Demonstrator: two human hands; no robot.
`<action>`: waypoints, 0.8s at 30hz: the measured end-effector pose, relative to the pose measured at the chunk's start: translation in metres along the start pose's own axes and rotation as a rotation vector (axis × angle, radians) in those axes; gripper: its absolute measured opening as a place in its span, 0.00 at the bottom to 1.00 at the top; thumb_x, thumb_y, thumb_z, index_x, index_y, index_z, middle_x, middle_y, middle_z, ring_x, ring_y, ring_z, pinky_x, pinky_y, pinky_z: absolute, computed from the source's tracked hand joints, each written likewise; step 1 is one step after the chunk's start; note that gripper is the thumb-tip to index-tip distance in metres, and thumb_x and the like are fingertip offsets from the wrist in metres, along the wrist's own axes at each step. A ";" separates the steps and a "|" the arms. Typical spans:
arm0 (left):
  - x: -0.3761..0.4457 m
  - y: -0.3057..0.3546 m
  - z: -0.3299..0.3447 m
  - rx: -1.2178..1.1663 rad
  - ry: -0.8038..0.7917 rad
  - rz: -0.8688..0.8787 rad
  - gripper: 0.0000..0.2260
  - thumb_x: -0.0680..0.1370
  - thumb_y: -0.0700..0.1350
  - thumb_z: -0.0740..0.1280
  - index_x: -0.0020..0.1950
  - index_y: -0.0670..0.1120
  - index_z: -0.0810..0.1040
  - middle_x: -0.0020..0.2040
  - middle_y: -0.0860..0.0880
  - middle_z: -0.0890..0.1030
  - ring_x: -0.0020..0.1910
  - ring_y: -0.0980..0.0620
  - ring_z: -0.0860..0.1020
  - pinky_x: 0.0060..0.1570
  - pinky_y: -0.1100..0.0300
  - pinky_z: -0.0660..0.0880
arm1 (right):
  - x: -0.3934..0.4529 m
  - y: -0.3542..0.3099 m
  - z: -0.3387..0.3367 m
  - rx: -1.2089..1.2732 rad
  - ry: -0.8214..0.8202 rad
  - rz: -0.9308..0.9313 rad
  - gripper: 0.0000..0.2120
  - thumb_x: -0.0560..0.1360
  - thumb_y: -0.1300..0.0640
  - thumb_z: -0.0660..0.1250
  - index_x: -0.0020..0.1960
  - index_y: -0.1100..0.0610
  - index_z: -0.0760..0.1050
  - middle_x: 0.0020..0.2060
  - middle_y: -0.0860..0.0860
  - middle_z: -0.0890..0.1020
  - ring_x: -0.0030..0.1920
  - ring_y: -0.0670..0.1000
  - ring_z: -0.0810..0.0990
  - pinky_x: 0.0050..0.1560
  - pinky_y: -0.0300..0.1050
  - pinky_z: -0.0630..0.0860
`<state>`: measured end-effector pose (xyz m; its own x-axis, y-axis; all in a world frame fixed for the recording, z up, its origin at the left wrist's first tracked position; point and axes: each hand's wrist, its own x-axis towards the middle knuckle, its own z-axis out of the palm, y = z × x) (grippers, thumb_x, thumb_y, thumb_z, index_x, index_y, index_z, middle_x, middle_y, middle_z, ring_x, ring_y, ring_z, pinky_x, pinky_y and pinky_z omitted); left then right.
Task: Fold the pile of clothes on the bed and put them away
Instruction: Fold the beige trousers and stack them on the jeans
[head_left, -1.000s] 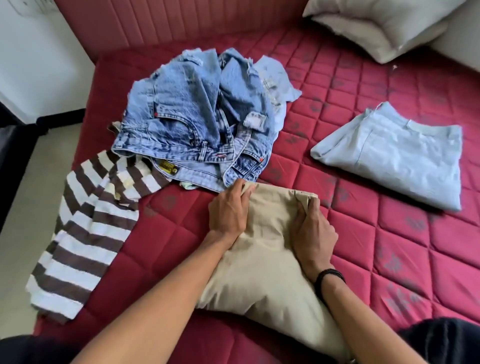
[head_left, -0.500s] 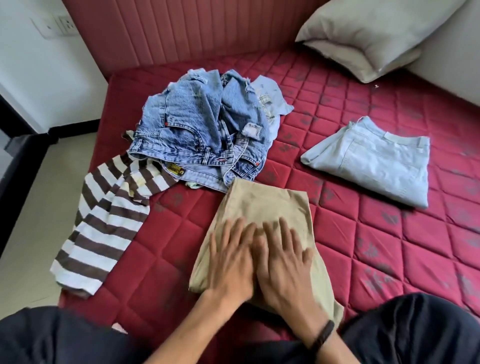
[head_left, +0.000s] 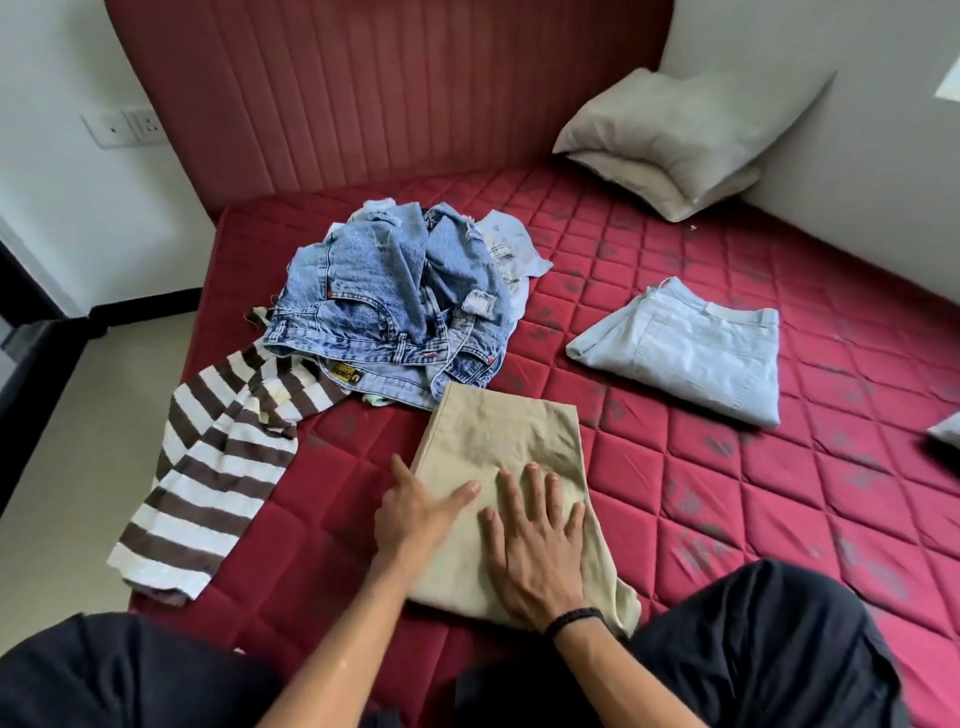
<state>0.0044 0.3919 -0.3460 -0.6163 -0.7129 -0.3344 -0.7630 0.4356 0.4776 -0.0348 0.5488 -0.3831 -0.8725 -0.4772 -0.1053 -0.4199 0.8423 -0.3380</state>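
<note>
- A folded pair of tan trousers (head_left: 501, 441) is laid flat on the red quilted mattress (head_left: 727, 519), close to the person's knees.
- The right hand (head_left: 535, 545) is pressed flat on top of the tan trousers, with the fingers spread wide. Nothing is gripped by it.
- The left hand (head_left: 415, 512) is placed at the left edge of the trousers. Its thumb is stretched over the cloth and its fingers are kept along the side. It is open, and nothing is squeezed in it.
- A black band (head_left: 574, 618) is worn on the right wrist.
- A messy pile of blue jeans (head_left: 384, 306) is heaped just behind the trousers.
- A brown and white striped shirt (head_left: 218, 467) is spread out to the left, partly tucked under the jeans.
- A folded pair of pale blue jeans (head_left: 691, 358) is set well apart, on the right.
- Two grey pillows (head_left: 675, 140) are stacked in the far corner by the red headboard (head_left: 389, 93).
</note>
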 end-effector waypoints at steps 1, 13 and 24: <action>0.001 0.002 -0.017 -0.082 -0.096 -0.012 0.52 0.63 0.77 0.72 0.75 0.44 0.71 0.67 0.39 0.79 0.65 0.39 0.78 0.63 0.51 0.76 | 0.001 -0.002 -0.010 0.032 -0.039 0.005 0.33 0.82 0.31 0.40 0.84 0.43 0.48 0.84 0.51 0.45 0.83 0.58 0.40 0.79 0.70 0.41; -0.120 0.123 -0.124 -0.365 -0.184 0.845 0.16 0.73 0.55 0.79 0.58 0.50 0.86 0.52 0.58 0.86 0.50 0.64 0.83 0.55 0.66 0.78 | 0.033 0.002 -0.225 1.468 -0.329 0.230 0.08 0.80 0.67 0.63 0.53 0.68 0.81 0.40 0.60 0.86 0.35 0.53 0.86 0.36 0.46 0.85; -0.029 -0.022 -0.009 0.072 -0.123 0.098 0.40 0.77 0.69 0.65 0.81 0.46 0.63 0.79 0.42 0.65 0.78 0.40 0.63 0.77 0.50 0.59 | 0.022 0.109 -0.065 0.942 0.113 0.565 0.10 0.75 0.56 0.76 0.37 0.59 0.82 0.32 0.53 0.85 0.32 0.51 0.79 0.38 0.51 0.80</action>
<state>0.0407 0.3980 -0.3390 -0.7042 -0.5947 -0.3878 -0.7074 0.5411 0.4547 -0.1160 0.6466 -0.3612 -0.9167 -0.0172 -0.3992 0.3632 0.3808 -0.8503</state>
